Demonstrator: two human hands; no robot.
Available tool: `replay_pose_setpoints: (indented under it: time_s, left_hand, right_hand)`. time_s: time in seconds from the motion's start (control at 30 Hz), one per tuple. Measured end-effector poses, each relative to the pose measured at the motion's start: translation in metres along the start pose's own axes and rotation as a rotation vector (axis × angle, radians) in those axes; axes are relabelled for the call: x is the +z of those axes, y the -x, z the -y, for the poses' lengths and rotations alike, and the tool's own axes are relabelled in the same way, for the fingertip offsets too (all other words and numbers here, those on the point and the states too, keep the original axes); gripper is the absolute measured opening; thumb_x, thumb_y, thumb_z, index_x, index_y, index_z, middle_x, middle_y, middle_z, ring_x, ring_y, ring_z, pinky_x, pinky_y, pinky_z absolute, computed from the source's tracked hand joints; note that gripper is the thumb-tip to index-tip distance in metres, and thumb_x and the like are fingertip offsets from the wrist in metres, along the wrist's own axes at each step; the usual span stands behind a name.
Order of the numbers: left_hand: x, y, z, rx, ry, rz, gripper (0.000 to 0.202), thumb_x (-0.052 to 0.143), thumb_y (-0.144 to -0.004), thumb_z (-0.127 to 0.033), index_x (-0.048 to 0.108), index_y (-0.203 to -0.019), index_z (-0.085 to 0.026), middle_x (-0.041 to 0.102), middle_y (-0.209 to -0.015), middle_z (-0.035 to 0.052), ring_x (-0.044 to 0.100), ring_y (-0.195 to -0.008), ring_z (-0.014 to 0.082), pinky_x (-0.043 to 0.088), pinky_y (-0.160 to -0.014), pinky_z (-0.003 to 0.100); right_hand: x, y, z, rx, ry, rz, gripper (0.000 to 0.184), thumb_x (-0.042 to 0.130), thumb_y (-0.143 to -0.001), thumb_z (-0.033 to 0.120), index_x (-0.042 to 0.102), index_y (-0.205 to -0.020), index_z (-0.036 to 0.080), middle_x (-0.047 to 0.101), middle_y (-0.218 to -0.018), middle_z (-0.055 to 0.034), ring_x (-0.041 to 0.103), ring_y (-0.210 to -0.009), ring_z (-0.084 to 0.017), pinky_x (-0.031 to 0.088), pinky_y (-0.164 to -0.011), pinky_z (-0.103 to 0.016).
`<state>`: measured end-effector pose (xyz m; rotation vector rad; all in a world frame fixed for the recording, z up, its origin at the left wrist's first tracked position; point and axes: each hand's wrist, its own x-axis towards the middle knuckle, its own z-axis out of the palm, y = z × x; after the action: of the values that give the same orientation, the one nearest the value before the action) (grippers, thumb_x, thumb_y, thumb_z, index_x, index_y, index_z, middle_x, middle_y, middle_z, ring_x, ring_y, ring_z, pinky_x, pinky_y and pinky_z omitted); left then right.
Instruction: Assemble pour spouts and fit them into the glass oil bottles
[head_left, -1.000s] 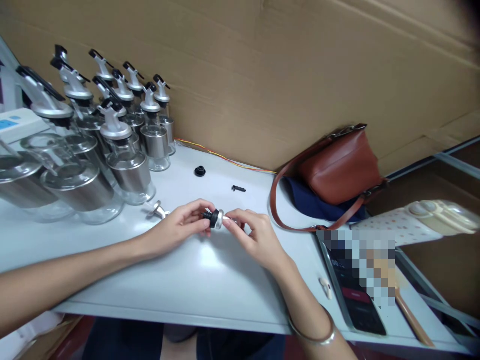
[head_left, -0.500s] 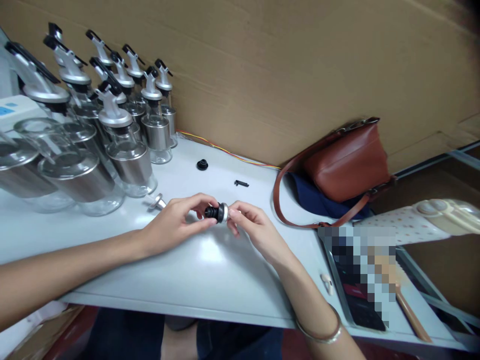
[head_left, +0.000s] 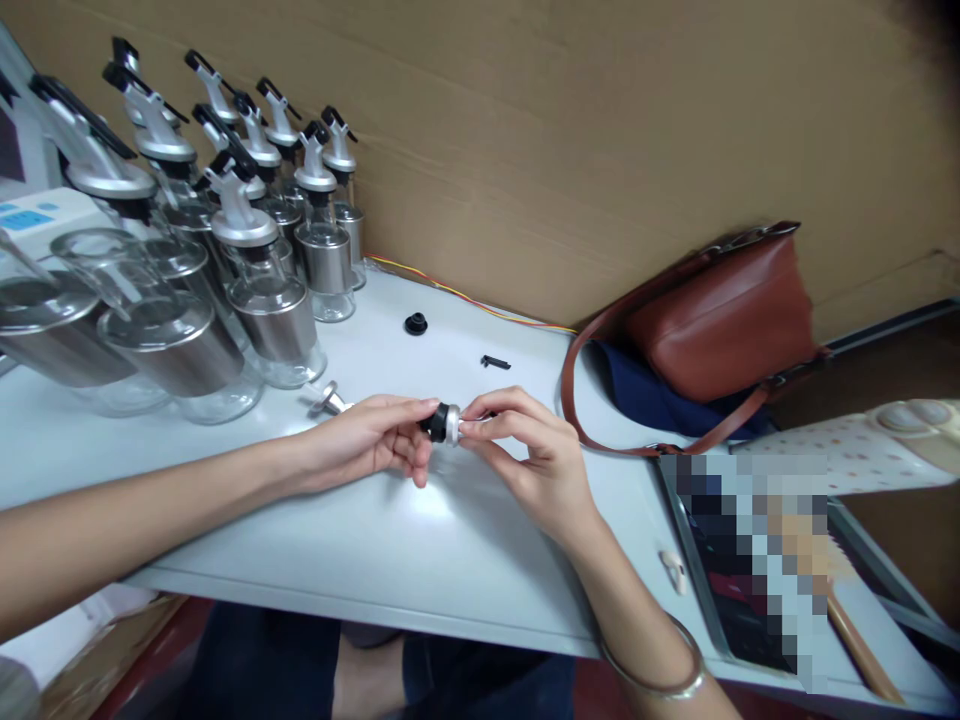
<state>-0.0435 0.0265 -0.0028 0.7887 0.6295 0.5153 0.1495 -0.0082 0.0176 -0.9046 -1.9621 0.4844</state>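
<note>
Both my hands meet over the white table, pinching a small black-and-silver bottle cap between them. My left hand grips its black end with fingers curled. My right hand pinches the silver end with thumb and fingers. A loose silver spout piece lies on the table just left of my left hand. A black round plug and a small black clip lie farther back.
Several glass and steel dispenser bottles with pour spouts crowd the back left. A brown leather bag on dark blue cloth sits at right against the cardboard wall. A dark tray lies at front right.
My hands have shifted slightly right and turned on the cap; my right fingers now pinch it from above. The view has swung a little to the left.
</note>
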Motion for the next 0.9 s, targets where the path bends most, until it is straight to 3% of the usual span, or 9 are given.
replay_pose_setpoints:
  time_s: [0.17,0.43,0.53,0.7,0.9]
  left_hand:
    - [0.0006,-0.0004,0.0008,0.04,-0.197,-0.012,0.037,0.06,-0.08,-0.051,0.059,-0.072,-0.015,0.059,-0.051,-0.001,0.049,-0.041,0.0089,0.035,-0.044,0.021]
    - [-0.0002,0.0016,0.0001,0.343,-0.576,-0.107,0.02,0.065,-0.078,-0.034,0.064,-0.087,-0.016,0.058,-0.073,-0.0011,0.049,-0.065,0.0112,0.037,-0.062,0.024]
    - [0.0004,0.005,0.0027,0.422,-0.772,-0.127,0.017,0.066,-0.077,-0.03,0.062,-0.086,-0.017,0.057,-0.074,-0.0012,0.05,-0.068,0.0123,0.038,-0.065,0.025]
    - [0.0002,0.0051,0.0057,0.595,-0.982,-0.112,0.009,0.064,-0.079,-0.021,0.063,-0.088,-0.018,0.062,-0.085,0.002,0.056,-0.077,0.0144,0.044,-0.074,0.027]
    - [0.0006,0.0073,0.0023,0.776,-1.128,-0.192,0.012,0.063,-0.083,-0.02,0.066,-0.094,-0.019,0.059,-0.095,0.0052,0.059,-0.086,0.0158,0.048,-0.079,0.027]
  right_hand:
    - [0.0016,0.0009,0.0009,0.1,-0.06,-0.005,0.008,0.07,-0.078,0.015,0.07,-0.083,0.021,0.069,-0.084,-0.0042,0.064,-0.077,-0.016,0.052,-0.067,-0.03]
    - [-0.0009,0.0008,-0.0005,0.311,-0.007,-0.061,0.007,0.069,-0.077,0.023,0.07,-0.084,0.021,0.066,-0.068,0.0005,0.056,-0.061,-0.013,0.046,-0.061,-0.027]
    - [-0.0007,0.0002,-0.0018,0.432,-0.088,-0.012,0.013,0.067,-0.078,0.027,0.066,-0.089,0.02,0.059,-0.058,0.0039,0.052,-0.053,-0.01,0.043,-0.055,-0.024]
    - [-0.0003,-0.0017,-0.0026,0.663,-0.217,0.095,0.022,0.062,-0.078,0.038,0.054,-0.072,0.018,0.057,-0.053,0.0039,0.045,-0.041,-0.008,0.036,-0.043,-0.022]
    - [0.003,-0.0004,-0.0002,0.793,-0.286,0.219,0.029,0.047,-0.087,0.044,0.046,-0.072,0.02,0.047,-0.042,0.0087,0.037,-0.032,-0.006,0.028,-0.037,-0.018]
